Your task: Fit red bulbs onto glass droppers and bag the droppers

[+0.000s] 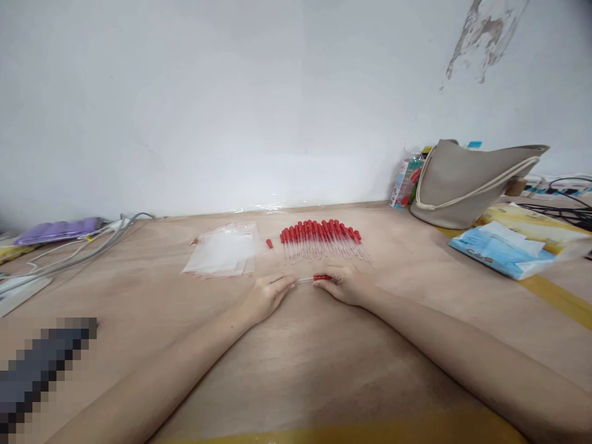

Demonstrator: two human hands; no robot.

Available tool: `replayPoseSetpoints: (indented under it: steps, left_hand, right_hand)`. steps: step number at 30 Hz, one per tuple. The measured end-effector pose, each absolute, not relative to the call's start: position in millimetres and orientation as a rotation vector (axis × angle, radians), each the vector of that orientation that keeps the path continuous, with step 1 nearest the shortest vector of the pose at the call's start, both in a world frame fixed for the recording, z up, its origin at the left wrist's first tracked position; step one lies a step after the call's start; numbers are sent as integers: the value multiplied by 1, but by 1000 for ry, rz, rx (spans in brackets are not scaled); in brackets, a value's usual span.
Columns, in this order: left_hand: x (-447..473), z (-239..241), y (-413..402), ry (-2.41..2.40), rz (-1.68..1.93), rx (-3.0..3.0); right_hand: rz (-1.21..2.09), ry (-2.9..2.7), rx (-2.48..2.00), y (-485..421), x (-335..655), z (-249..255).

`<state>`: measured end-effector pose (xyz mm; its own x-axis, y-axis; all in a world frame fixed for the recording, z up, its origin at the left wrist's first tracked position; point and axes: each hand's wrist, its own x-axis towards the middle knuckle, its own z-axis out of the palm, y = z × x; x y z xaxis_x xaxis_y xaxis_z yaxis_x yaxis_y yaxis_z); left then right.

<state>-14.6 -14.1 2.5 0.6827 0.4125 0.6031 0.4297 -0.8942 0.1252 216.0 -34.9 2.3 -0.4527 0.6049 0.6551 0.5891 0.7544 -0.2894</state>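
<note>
My left hand and my right hand rest on the brown table and hold one glass dropper with a red bulb between them. The left fingertips pinch its clear tip, and the right fingers are closed on its red bulb end. Just beyond the hands lies a row of several red-bulbed droppers. One loose red bulb lies left of that row. A stack of clear plastic bags sits to the left of it.
A grey bag with a rope handle stands at the back right, with a colourful packet beside it. A blue tissue pack and black cables lie at the right. Grey cables and a purple item lie at the left.
</note>
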Motion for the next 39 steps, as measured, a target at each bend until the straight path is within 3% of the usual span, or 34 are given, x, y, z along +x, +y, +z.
replayPoseSetpoints:
  steps: [23,29,34,39]
  left_hand:
    - [-8,7,-15,-787,-1004,-2804]
    - [-25,29,7,-1441,-1184,-2495]
    - [-30,42,40,-2252,-1007,-2422]
    - [-10,48,63,-2380,-909,-2470]
  right_hand:
    - [-72,-2119,-939,-35,203,1]
    - [-198,-1973,-1116,-31,227,3]
    - [-154,-1906,-1164,-28,231,0]
    - [-119,-1957,-1207,-32,224,1]
